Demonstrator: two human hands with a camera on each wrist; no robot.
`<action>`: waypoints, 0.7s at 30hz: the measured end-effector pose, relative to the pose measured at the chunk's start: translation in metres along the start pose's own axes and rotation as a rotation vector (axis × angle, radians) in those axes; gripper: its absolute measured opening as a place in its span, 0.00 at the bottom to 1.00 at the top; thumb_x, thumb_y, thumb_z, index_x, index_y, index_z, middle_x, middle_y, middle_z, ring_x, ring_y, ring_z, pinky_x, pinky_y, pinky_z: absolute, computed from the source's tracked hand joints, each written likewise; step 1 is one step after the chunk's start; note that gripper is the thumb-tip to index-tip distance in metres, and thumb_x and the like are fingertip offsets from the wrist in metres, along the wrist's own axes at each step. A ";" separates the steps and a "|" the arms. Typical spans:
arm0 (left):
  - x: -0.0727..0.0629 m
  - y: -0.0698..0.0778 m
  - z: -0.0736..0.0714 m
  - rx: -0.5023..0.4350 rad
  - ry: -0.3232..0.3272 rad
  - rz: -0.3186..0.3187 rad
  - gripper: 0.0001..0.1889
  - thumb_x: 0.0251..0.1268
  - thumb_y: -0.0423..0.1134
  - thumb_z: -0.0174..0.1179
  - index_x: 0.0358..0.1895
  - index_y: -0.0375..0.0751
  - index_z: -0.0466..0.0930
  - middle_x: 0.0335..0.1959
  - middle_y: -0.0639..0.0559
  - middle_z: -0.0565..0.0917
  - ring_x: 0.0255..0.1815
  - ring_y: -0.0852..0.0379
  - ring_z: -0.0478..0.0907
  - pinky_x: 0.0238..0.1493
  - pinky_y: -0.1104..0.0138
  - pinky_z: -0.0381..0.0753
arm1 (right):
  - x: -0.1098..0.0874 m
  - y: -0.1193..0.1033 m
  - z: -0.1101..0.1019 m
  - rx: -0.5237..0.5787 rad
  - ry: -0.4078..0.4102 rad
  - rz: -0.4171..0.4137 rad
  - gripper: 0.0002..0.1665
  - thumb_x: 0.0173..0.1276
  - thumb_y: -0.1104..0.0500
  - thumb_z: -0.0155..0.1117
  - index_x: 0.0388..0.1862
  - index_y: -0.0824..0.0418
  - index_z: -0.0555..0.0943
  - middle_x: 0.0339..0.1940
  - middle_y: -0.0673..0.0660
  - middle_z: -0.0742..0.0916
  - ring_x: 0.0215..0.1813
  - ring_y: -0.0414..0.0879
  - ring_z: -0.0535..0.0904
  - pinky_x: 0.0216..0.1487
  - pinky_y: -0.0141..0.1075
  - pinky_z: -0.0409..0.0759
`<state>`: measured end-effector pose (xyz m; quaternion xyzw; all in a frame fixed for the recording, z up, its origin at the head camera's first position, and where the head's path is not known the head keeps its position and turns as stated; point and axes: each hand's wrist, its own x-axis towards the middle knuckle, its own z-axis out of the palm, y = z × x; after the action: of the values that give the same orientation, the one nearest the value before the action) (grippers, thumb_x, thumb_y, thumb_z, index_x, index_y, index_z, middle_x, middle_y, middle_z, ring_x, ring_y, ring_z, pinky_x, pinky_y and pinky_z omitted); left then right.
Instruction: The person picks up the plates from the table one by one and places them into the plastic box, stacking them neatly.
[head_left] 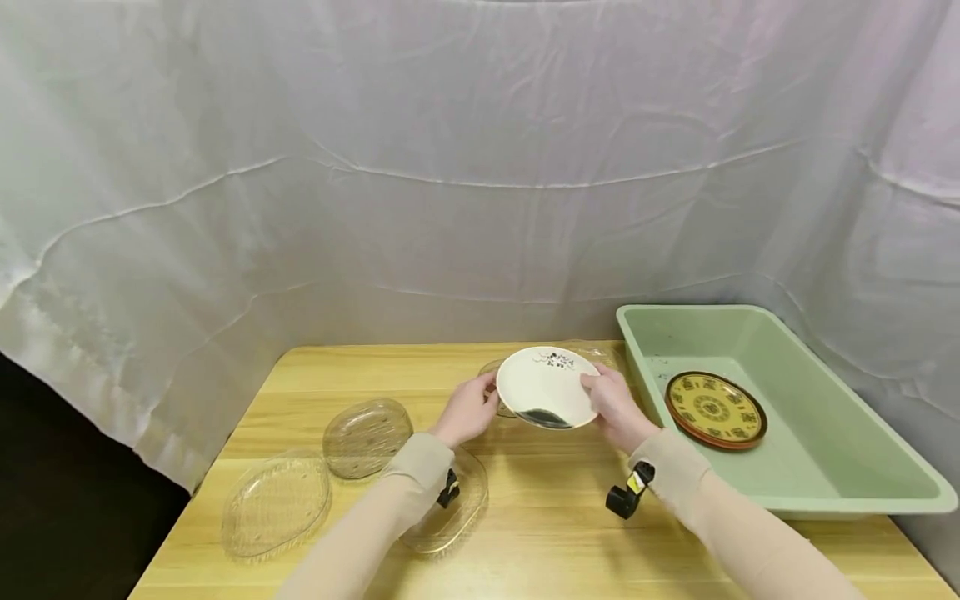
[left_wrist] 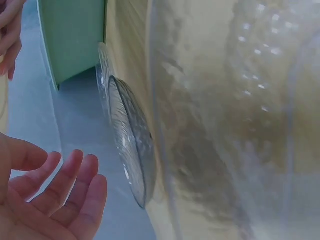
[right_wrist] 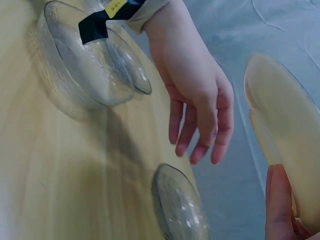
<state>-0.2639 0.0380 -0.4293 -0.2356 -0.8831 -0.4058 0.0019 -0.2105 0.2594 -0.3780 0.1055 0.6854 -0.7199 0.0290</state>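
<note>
A white plate (head_left: 542, 387) with a dark floral sprig and a dark patch at its rim is held tilted above the table. My right hand (head_left: 618, 411) grips its right edge, the thumb lying on the upper face; in the right wrist view, fingers (right_wrist: 279, 197) of that hand press against the plate (right_wrist: 285, 120). Close to the plate's left edge is my left hand (head_left: 468, 411). The wrist views show this left hand (right_wrist: 200, 95) apart from the plate, fingers loosely bent around nothing.
Several clear glass dishes lie on the wooden table (head_left: 555, 533), among them one dish (head_left: 367, 437) at left, another (head_left: 276, 507) nearer the front and a third (head_left: 468, 500) under the left wrist. A green tub (head_left: 795, 475) at right contains a yellow patterned plate (head_left: 712, 407). Grey curtain (head_left: 480, 242) hangs behind.
</note>
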 end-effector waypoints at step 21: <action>0.021 0.062 0.030 0.160 -0.003 0.137 0.16 0.75 0.34 0.49 0.60 0.41 0.80 0.52 0.48 0.86 0.52 0.51 0.83 0.53 0.60 0.83 | 0.001 -0.044 -0.079 -0.022 0.069 -0.039 0.36 0.80 0.62 0.37 0.81 0.72 0.44 0.43 0.45 0.79 0.31 0.30 0.80 0.32 0.23 0.83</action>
<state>-0.2510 0.1032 -0.4008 -0.2953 -0.8944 -0.3327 0.0471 -0.2104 0.3408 -0.3380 0.1165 0.6959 -0.7086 -0.0073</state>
